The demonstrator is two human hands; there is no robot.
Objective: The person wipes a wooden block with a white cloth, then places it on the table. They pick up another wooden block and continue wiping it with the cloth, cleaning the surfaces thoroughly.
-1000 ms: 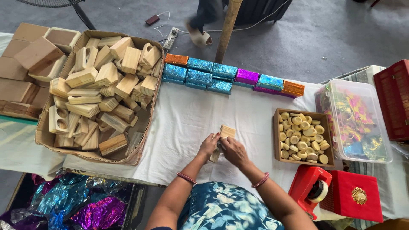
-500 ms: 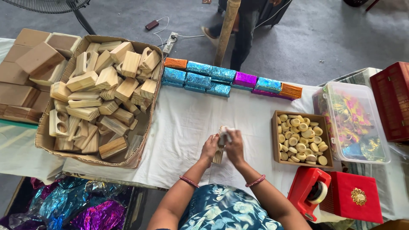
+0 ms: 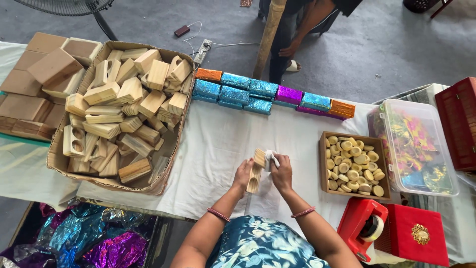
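Note:
A wooden block (image 3: pixel 256 171) with round holes stands tilted on the white tablecloth (image 3: pixel 218 144) just in front of me. My left hand (image 3: pixel 242 175) grips its lower left side. My right hand (image 3: pixel 280 171) presses a small white cloth (image 3: pixel 270 157) against the block's upper end. Both wrists wear thin red bangles.
A cardboard box (image 3: pixel 163 173) of wooden blocks sits at the left, with flat wooden boxes (image 3: pixel 34 79) beyond it. Foil-wrapped blocks (image 3: pixel 263 92) line the far edge. A tray of round pieces (image 3: pixel 353 164), a clear bin (image 3: pixel 411 144), a red tape dispenser (image 3: pixel 364 228) and red boxes (image 3: pixel 414 233) lie right. A person (image 3: pixel 297 30) stands beyond.
The block lay flat under both hands; it is now lifted upright and my right hand holds a white cloth on its top. The person beyond the table has moved right.

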